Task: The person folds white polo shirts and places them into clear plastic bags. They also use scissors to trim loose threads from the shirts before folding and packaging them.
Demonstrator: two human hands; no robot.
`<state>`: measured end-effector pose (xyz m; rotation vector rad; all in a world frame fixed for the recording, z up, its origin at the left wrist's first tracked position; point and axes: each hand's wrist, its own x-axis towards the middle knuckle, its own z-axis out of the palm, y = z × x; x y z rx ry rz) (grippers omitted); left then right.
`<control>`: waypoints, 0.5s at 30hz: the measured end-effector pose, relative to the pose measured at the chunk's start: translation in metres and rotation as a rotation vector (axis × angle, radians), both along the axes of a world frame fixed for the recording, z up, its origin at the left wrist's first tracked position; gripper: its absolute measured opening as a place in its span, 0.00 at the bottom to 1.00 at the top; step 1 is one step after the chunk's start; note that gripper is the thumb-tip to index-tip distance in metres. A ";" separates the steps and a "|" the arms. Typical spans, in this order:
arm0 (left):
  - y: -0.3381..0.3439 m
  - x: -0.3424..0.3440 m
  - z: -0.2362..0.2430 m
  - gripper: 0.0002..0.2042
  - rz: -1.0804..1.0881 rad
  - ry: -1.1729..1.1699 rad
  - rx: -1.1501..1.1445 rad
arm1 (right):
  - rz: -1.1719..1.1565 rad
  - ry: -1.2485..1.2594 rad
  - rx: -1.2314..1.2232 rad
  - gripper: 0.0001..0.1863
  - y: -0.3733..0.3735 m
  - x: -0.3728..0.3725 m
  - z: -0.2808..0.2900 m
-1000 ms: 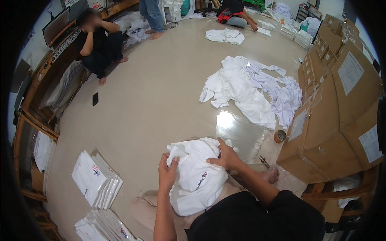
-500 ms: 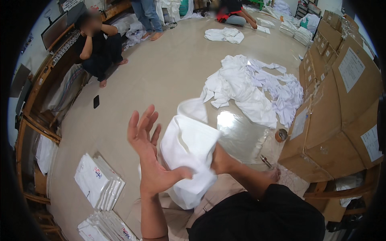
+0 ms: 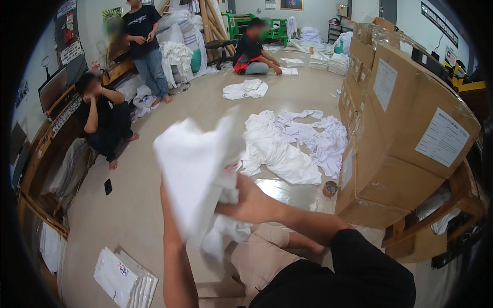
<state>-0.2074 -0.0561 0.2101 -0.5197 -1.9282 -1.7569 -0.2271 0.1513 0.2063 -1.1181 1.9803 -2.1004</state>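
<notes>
A white garment (image 3: 187,169), partly smeared by motion, is held up in front of me with a reddish print showing near its right edge. My right hand (image 3: 249,199) grips its right side, fingers curled into the cloth. The left forearm (image 3: 178,262) rises behind the garment's left side; the cloth hides that hand and its fingers. Loose folds of the same white cloth hang below my right hand, over my lap. Beyond it, a heap of white garments (image 3: 280,146) lies spread on the floor, with clear plastic sheets (image 3: 277,189) at its near side.
Stacked cardboard boxes (image 3: 395,133) stand to the right, with a roll of tape (image 3: 329,189) beside them. Folded, plastic-wrapped shirts (image 3: 123,280) lie at lower left. A phone (image 3: 108,187) rests on the floor. One person squats at left, one stands, another sits farther back.
The garment has been raised and moved left, and its folds have opened out. My left hand, open beside it before, is now behind the cloth. The view has tilted up toward the room.
</notes>
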 end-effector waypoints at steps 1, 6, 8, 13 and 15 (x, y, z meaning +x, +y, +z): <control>0.022 -0.003 0.017 0.43 -0.071 0.011 0.006 | -0.021 0.156 0.069 0.33 0.027 -0.014 0.000; 0.051 0.002 0.012 0.51 -0.174 -0.141 -0.480 | -0.493 0.006 -0.235 0.21 0.056 -0.015 0.098; 0.061 0.002 -0.039 0.47 -0.386 -0.327 -0.523 | -0.507 0.469 -0.081 0.21 0.097 -0.045 0.147; 0.023 0.017 -0.145 0.37 -0.217 -0.621 -0.260 | -1.226 0.893 0.471 0.31 0.236 -0.076 0.284; 0.017 0.014 -0.178 0.34 -0.274 -0.672 -0.136 | -1.607 0.959 0.977 0.36 0.327 -0.059 0.387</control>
